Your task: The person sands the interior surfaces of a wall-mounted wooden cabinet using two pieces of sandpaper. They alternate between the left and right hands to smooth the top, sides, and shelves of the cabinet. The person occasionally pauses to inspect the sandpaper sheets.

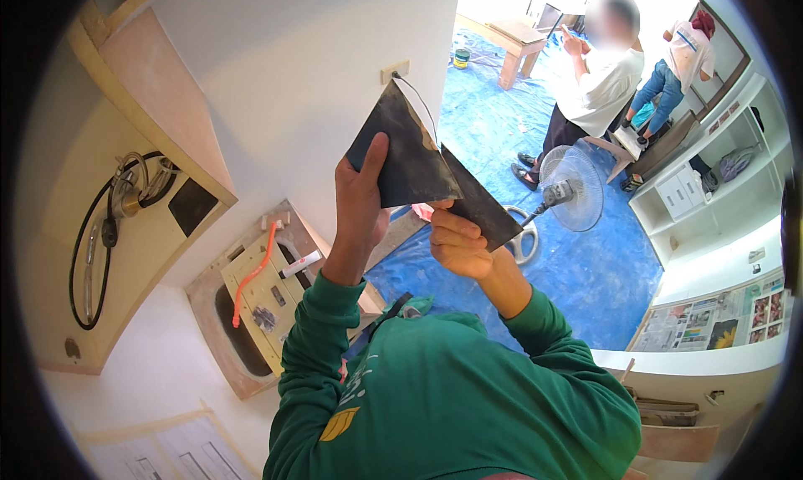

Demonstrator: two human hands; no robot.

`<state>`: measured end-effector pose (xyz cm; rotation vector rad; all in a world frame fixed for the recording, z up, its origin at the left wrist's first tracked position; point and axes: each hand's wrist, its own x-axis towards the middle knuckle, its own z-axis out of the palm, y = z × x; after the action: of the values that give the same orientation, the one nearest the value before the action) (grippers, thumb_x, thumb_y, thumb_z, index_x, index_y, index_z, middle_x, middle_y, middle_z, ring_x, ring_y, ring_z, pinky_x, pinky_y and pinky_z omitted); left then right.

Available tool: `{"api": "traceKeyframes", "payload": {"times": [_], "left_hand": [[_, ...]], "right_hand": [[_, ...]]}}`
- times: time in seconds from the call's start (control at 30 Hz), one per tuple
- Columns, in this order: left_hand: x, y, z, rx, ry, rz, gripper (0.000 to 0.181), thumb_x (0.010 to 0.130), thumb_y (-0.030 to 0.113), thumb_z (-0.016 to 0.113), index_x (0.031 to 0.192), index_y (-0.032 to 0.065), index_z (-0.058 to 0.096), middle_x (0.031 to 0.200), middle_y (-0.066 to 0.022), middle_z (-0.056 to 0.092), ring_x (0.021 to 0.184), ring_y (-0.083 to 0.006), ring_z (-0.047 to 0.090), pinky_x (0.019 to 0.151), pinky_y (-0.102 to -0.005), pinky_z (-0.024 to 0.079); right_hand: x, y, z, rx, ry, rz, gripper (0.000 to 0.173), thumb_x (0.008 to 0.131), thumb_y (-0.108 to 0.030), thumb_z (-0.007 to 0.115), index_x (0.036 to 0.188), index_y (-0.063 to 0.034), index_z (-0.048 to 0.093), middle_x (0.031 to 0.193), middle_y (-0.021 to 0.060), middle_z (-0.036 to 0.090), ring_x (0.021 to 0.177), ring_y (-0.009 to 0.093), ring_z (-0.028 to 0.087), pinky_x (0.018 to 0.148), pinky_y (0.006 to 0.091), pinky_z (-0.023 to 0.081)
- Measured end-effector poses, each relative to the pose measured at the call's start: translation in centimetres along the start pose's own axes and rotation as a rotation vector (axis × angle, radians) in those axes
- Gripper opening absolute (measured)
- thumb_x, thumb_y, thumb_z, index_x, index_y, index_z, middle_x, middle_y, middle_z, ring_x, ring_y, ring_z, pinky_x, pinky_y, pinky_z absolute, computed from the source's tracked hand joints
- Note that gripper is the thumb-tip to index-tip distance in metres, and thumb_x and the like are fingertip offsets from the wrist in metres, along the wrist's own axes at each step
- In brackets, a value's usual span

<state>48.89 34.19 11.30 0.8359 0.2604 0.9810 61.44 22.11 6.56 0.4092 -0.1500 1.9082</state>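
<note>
My left hand (359, 198) holds a broad black flat plate (411, 160), its thumb pressed on the face. Beige paste, apparently putty, marks the plate's right edge, and dusty smears cover the dark surface. A second, narrower black plate (483, 201) is gripped in my right hand (463, 241), with the fingers curled in front of it. The two plates come together near the broad plate's lower right corner; whether they touch there I cannot tell. Both are raised in front of my chest, before the white wall (301, 72).
At right, a standing fan (571, 188) rises from a blue tarp (583, 285). One person (596, 85) stands beyond it; another (680, 66) is on a low step. A sink counter (207, 304) bears an orange hose (254, 273). Upper left, a cabinet shelf (144, 248) holds coiled cable.
</note>
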Motion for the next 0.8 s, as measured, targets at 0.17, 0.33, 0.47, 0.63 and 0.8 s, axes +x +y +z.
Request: {"api": "traceKeyframes", "payload": {"times": [0.17, 0.33, 0.47, 0.63, 0.8], "left_hand": [[-0.1, 0.2, 0.4, 0.037, -0.025, -0.036, 0.032, 0.101, 0.022, 0.067, 0.121, -0.0025, 0.062, 0.110, -0.0100, 0.071, 0.094, -0.0168, 0.072, 0.082, -0.0313, 0.061], [-0.1, 0.7, 0.5, 0.052, -0.045, -0.066, 0.032, 0.101, 0.022, 0.067, 0.121, -0.0025, 0.062, 0.110, -0.0101, 0.071, 0.094, -0.0165, 0.072, 0.082, -0.0307, 0.061], [-0.5, -0.6, 0.5, 0.101, -0.061, -0.065, 0.035, 0.101, 0.023, 0.068, 0.124, -0.0031, 0.061, 0.113, -0.0103, 0.071, 0.095, -0.0162, 0.072, 0.081, -0.0309, 0.061], [-1.6, -0.3, 0.7, -0.394, -0.181, -0.348, 0.024, 0.105, 0.020, 0.058, 0.116, -0.0011, 0.054, 0.098, -0.0120, 0.070, 0.085, -0.0161, 0.071, 0.068, -0.0255, 0.058], [-3.7, -1.2, -2.1, -1.267, -0.335, -0.762, 0.010, 0.107, 0.007, 0.044, 0.097, 0.0041, 0.043, 0.061, -0.0098, 0.058, 0.045, -0.0145, 0.059, 0.037, -0.0205, 0.043]], "right_hand": [[0.5, -0.3, -0.4, -0.042, 0.041, -0.021, 0.024, 0.106, -0.022, 0.050, 0.100, -0.0012, 0.059, 0.067, 0.0048, 0.052, 0.051, 0.011, 0.047, 0.042, 0.0222, 0.041], [1.6, -0.8, -0.7, -0.150, 0.140, -0.178, 0.024, 0.106, -0.024, 0.050, 0.110, -0.0024, 0.062, 0.085, 0.0055, 0.065, 0.063, 0.013, 0.061, 0.055, 0.0233, 0.053], [4.6, -0.2, 0.9, -0.378, 0.534, -0.513, 0.029, 0.108, -0.024, 0.050, 0.123, -0.0024, 0.062, 0.108, 0.0077, 0.071, 0.086, 0.017, 0.071, 0.070, 0.0253, 0.061], [4.3, -8.5, -4.3, -0.607, 0.241, -0.501, 0.017, 0.101, -0.018, 0.066, 0.112, -0.0054, 0.063, 0.107, 0.0073, 0.071, 0.095, 0.016, 0.071, 0.079, 0.0305, 0.062], [5.6, -6.2, 1.0, -0.970, 0.479, -0.920, 0.018, 0.092, -0.009, 0.076, 0.104, -0.0029, 0.064, 0.097, 0.0093, 0.073, 0.078, 0.016, 0.072, 0.071, 0.0294, 0.062]]}}
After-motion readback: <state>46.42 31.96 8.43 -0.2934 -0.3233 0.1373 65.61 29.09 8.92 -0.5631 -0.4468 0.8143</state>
